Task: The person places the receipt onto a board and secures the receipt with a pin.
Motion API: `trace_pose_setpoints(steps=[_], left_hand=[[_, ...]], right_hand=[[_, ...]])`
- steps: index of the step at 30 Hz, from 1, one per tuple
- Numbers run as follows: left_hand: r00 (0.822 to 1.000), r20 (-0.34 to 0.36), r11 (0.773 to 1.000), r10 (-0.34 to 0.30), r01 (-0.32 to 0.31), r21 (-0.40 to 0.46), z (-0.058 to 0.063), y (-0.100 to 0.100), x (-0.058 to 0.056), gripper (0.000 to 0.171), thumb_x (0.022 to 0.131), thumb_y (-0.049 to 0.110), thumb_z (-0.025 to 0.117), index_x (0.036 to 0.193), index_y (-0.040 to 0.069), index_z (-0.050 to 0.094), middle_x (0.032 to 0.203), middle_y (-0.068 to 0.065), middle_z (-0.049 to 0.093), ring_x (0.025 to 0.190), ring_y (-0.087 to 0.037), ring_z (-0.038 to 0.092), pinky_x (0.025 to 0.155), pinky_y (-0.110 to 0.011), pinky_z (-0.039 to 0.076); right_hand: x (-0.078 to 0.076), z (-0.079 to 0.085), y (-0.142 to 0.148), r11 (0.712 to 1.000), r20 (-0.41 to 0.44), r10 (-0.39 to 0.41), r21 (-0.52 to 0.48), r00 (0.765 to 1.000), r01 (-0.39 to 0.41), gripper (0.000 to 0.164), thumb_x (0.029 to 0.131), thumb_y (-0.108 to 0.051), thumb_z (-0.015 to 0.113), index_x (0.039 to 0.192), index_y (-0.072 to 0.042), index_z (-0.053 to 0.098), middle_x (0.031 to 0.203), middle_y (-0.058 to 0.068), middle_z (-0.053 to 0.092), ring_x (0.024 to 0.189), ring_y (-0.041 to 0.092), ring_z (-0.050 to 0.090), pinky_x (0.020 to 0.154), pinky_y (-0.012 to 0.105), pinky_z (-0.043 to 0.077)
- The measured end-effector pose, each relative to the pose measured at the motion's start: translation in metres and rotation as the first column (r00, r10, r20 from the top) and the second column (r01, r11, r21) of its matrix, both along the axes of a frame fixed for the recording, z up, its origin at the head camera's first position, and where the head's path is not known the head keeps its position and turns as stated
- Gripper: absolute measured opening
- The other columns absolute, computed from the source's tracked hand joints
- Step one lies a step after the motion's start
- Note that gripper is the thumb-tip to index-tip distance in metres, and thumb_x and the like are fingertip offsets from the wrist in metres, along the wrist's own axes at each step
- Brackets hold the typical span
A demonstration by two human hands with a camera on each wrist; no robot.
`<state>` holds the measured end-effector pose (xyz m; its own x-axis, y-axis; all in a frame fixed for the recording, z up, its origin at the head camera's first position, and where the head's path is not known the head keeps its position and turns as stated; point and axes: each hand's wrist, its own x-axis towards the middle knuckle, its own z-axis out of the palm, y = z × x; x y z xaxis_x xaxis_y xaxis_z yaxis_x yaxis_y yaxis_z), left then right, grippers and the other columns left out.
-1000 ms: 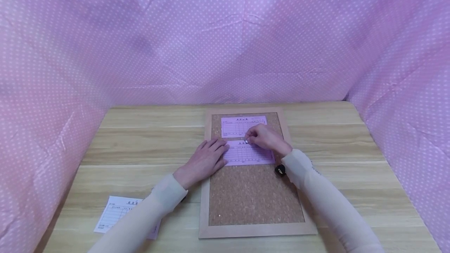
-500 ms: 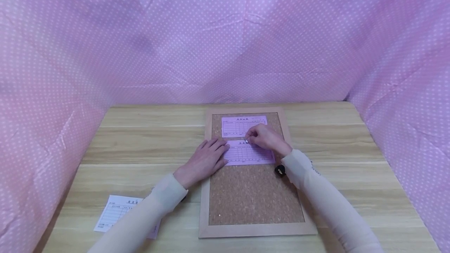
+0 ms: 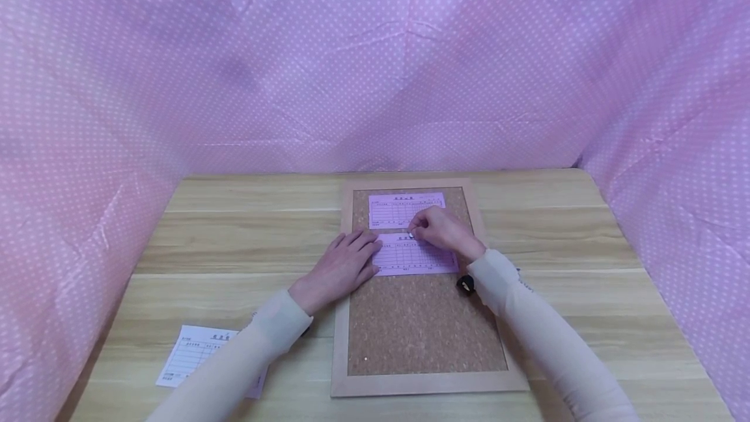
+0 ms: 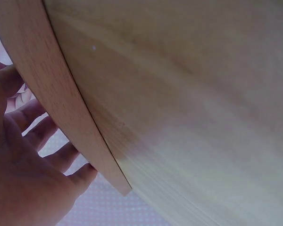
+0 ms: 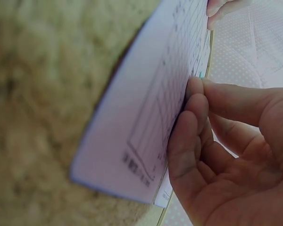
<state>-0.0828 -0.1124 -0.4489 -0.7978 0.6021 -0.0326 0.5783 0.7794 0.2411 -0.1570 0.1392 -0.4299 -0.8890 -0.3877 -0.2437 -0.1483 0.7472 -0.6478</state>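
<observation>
Right hand [image 3: 441, 233] pinches a white bit [image 3: 411, 236] at the top of the lower slip [image 3: 415, 260] on the board [image 3: 424, 324]. Left hand [image 3: 341, 269], fingers near-straight, rests on its left edge; lift early and it might skew.

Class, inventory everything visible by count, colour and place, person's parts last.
Wooden table: one, light brown, across the foreground
Polka-dot cloth: one, pink, behind and beside the table
Framed corkboard: one, brown, on the table
Upper printed form: one, lilac, board's far end
Lower printed form: one, lilac, just nearer
Loose printed form: at least one, white and lilac, table's near left
Speck: one, white, board's near left
Small item: one, colour unclear, lower form's top edge
Round object: one, black, by the right cuff
Sleeves: two, cream, on both arms
Left hand: one, bare, on lower form's left edge
Right hand: one, bare, pinching small item
</observation>
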Motion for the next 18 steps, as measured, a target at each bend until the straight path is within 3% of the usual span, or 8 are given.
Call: trace_pose_setpoints(steps=[18], left_hand=[[1.0,0.025,1.0,-0.001,0.001,0.005,-0.0006,-0.0008,-0.0009,0.051,0.107,0.035,0.057,0.15,0.007,0.054,0.16,-0.011,0.044,0.15,-0.038,0.034,0.12,-0.062,0.027]], right_hand=[[0.0007,0.0012,-0.0017,0.999,0.033,-0.04,0.033,0.999,0.039,0.015,0.095,-0.01,0.067,0.103,-0.006,0.079,0.093,0.004,0.073,0.082,0.018,0.063,0.076,0.032,0.05]])
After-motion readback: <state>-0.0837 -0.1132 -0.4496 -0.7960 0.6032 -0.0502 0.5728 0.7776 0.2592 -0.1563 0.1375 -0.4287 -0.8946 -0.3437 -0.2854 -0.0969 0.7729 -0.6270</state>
